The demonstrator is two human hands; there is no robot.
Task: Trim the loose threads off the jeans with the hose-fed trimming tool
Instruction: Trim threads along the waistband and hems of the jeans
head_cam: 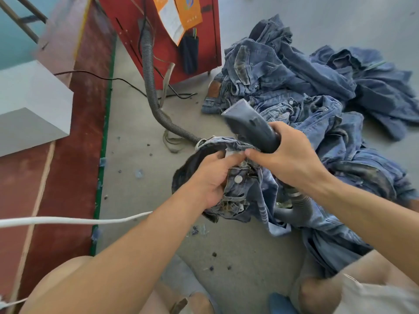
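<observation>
Gripping one trimming tool (251, 125), one jeans (240, 186).

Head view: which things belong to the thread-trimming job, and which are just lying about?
In the job:
- trimming tool, gripped by the right hand
- grey hose running to the red cabinet
- jeans, waistband held by the left hand

Lying about:
- pile of jeans on the floor
- white cable
- black cable
- lint bits
</observation>
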